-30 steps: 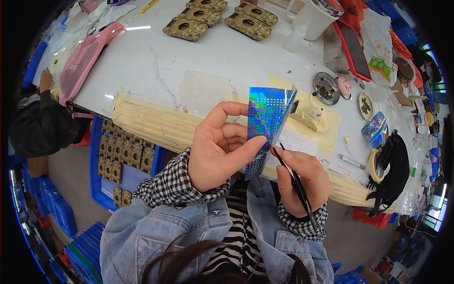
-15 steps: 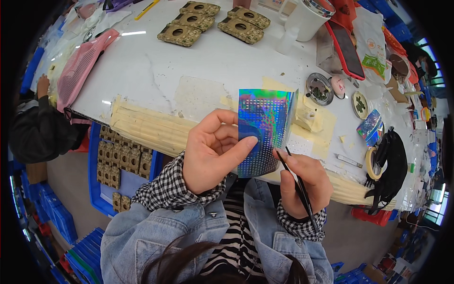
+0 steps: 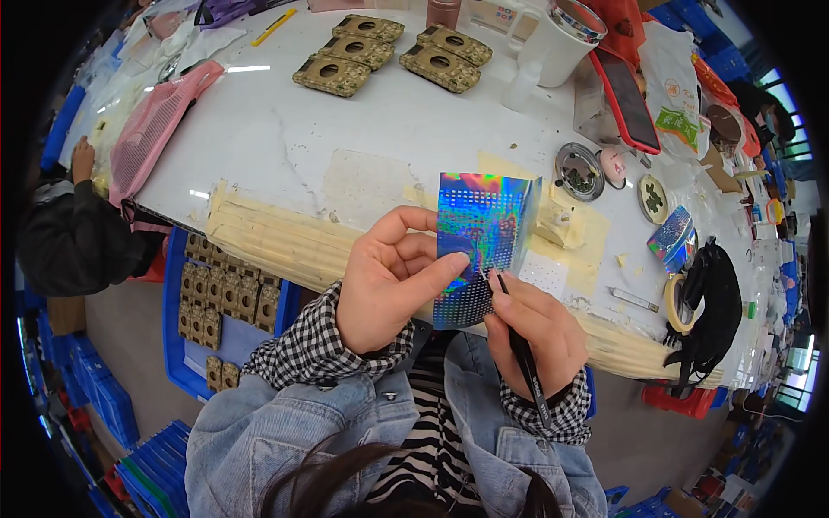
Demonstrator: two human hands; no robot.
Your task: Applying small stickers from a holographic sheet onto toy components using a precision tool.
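head view: one view only, looking down over the person's chest at the counter (image 3: 285, 147)
left hand (image 3: 389, 285): raised over the counter's near edge, thumb across the front of the holographic sheet (image 3: 484, 246), fingers (image 3: 406, 226) curled behind it, pinching the sheet's lower left part
holographic sheet: upright, slightly curved, shiny blue-rainbow with rows of small dots; held between both hands, above the padded counter edge
right hand (image 3: 535, 332): just right of and below the sheet, fingers pressed together around a thin black tool (image 3: 521, 350)
black tool: tip up, touching the sheet's lower right edge; shaft runs down over the right wrist
blue bin (image 3: 186, 345): below the counter on the left, holds rows of tan square parts (image 3: 220, 293)
round metal tin (image 3: 579, 170): on the counter right of the sheet, dark bits inside, too small to tell
small round dish (image 3: 654, 198): further right, green bits inside
camouflage cases (image 3: 380, 52): four, flat on the far counter, each with a round hole
white mug (image 3: 561, 39): far counter, contents cannot tell
tape roll (image 3: 673, 302): right counter edge, beside black straps (image 3: 712, 302)
another person's sleeve (image 3: 73, 233): far left, dark, apart from the person's own hands
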